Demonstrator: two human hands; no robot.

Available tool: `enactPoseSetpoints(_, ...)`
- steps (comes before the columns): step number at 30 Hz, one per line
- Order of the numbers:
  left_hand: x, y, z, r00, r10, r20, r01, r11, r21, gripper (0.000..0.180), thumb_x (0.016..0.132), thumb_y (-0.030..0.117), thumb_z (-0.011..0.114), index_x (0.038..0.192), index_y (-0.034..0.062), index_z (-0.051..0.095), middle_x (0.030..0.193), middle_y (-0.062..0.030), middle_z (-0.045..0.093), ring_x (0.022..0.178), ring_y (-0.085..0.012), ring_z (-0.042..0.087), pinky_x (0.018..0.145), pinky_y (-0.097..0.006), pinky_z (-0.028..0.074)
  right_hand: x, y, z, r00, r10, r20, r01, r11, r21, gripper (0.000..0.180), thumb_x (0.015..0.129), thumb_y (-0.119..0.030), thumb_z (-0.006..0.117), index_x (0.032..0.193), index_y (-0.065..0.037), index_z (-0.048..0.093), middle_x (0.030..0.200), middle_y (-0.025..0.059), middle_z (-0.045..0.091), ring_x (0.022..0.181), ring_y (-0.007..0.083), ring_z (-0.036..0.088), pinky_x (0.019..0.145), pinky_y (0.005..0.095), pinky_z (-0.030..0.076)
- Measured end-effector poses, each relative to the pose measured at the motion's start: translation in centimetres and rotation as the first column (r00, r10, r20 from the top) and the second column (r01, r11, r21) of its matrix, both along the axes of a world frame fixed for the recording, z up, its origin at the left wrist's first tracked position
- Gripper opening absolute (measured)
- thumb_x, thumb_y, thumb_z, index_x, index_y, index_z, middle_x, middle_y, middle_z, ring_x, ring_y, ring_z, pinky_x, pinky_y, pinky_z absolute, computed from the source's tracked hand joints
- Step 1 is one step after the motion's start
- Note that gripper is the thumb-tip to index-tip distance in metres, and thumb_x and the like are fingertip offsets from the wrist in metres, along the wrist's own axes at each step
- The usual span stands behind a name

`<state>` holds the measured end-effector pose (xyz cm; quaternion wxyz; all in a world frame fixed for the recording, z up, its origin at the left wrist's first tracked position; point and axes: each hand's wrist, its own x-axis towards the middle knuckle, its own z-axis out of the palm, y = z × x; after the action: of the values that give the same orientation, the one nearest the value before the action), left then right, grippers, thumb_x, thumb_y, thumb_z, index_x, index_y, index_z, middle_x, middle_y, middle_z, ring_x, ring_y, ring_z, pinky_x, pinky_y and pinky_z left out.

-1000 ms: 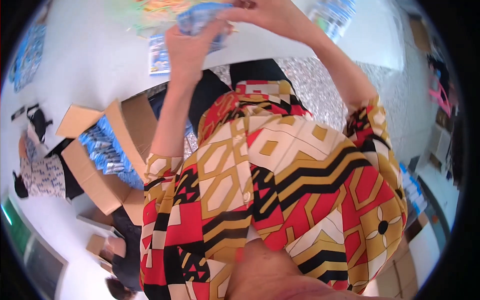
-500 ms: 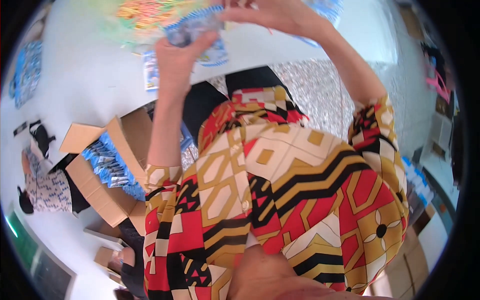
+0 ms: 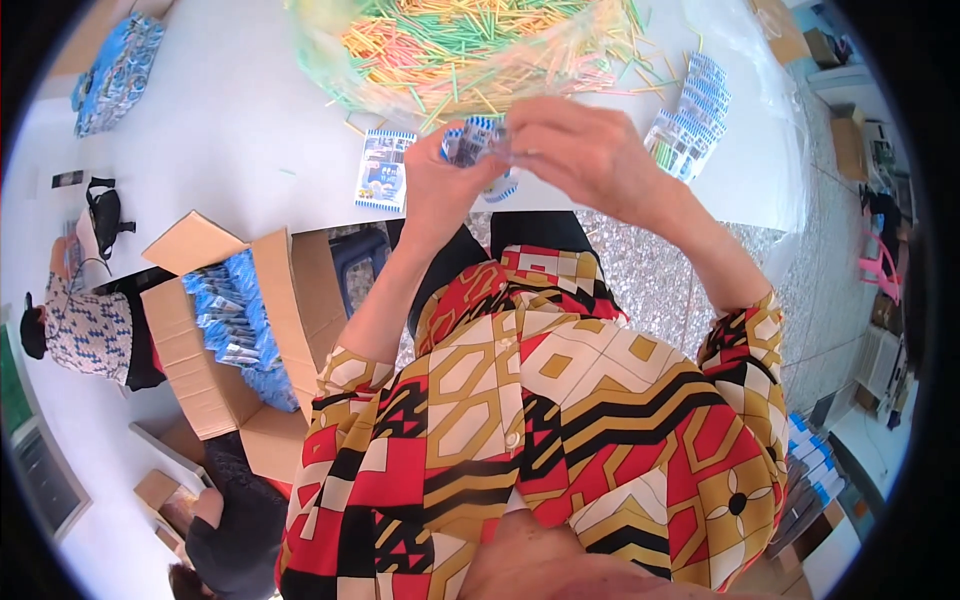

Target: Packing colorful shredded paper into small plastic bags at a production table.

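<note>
My left hand is closed round a small blue-and-white printed plastic packet, held over the table's near edge. The fingers of my right hand pinch together at the packet's right side; their tips are partly hidden. Just beyond both hands lies a heap of thin pastel sticks in yellow, green and pink, on a spread clear plastic bag. A flat packet of the same print lies left of my left hand. Overlapping packets lie in a row to the right of my right hand.
An open cardboard box full of blue packets stands below the white table at left. Another blue packet pile lies at the table's far left. Two other people are at left. A pink chair stands far right.
The view has shifted, bringing more of the stick heap into sight. Both hands now appear lower and closer together, still around the packet.
</note>
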<state>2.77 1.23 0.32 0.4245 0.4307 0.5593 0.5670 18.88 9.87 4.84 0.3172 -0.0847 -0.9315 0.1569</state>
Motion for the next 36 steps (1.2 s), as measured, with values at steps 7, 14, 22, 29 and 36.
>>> enactPoseSetpoints(7, 0.0, -1.9, -1.5, 0.997, -0.068, -0.024, 0.066, 0.993, -0.096, 0.017, 0.074, 0.011, 0.074, 0.083, 0.0007, 0.064, 0.067, 0.0007, 0.061, 0.059, -0.0036, 0.051, 0.054, -0.021, 0.043, 0.0, -0.5, -1.7, 0.964, 0.024, 0.264, 0.027, 0.982, -0.189, 0.012, 0.079, -0.008, 0.062, 0.091, -0.005, 0.059, 0.084, 0.0092, 0.062, 0.068, 0.0255, 0.060, 0.056, 0.0333, 0.048)
enactPoseSetpoints(14, -1.5, -2.5, -2.6, 0.992, 0.073, 0.104, -0.064, 0.994, -0.086, 0.018, 0.075, 0.009, 0.074, 0.089, -0.0004, 0.066, 0.076, -0.0003, 0.064, 0.066, -0.0047, 0.056, 0.060, -0.021, 0.046, -2.2, 5.2, -2.7, 0.979, -0.188, 0.080, 0.202, 0.835, -0.512, 0.013, 0.084, -0.011, 0.059, 0.094, -0.003, 0.061, 0.074, 0.0026, 0.060, 0.063, 0.0086, 0.054, 0.057, 0.0224, 0.043)
enactPoseSetpoints(22, -1.7, -2.6, -2.8, 0.981, 0.103, 0.162, -0.095, 0.994, -0.052, 0.020, 0.075, 0.008, 0.074, 0.089, -0.0022, 0.065, 0.079, -0.0022, 0.065, 0.069, -0.0056, 0.057, 0.063, -0.022, 0.046, 0.3, 19.4, -6.0, 0.777, -0.503, 0.379, 0.523, 0.851, 0.057, 0.012, 0.075, -0.012, 0.057, 0.083, -0.004, 0.060, 0.083, 0.0155, 0.063, 0.076, 0.0321, 0.061, 0.066, 0.0405, 0.048)
enactPoseSetpoints(29, -2.1, -2.5, -2.5, 0.983, 0.075, 0.167, -0.056, 0.992, -0.115, 0.019, 0.074, 0.006, 0.074, 0.089, -0.0006, 0.065, 0.079, -0.0021, 0.065, 0.069, -0.0061, 0.058, 0.064, -0.022, 0.047, 1.5, 20.1, -4.6, 0.488, -0.593, 0.640, 0.513, 0.789, 0.339, 0.007, 0.079, -0.014, 0.055, 0.083, -0.007, 0.054, 0.071, 0.0098, 0.060, 0.068, 0.0254, 0.060, 0.062, 0.0380, 0.046)
enactPoseSetpoints(36, -1.9, -2.2, -2.8, 0.983, 0.054, 0.176, -0.040, 0.996, -0.084, 0.019, 0.075, 0.009, 0.074, 0.088, -0.0013, 0.065, 0.078, -0.0021, 0.065, 0.067, -0.0047, 0.057, 0.061, -0.021, 0.046, 3.3, 19.8, -4.0, 0.492, -0.557, 0.669, 0.560, 0.791, 0.247, 0.013, 0.073, -0.017, 0.057, 0.082, -0.008, 0.053, 0.072, 0.0117, 0.059, 0.073, 0.0311, 0.060, 0.063, 0.0423, 0.045)
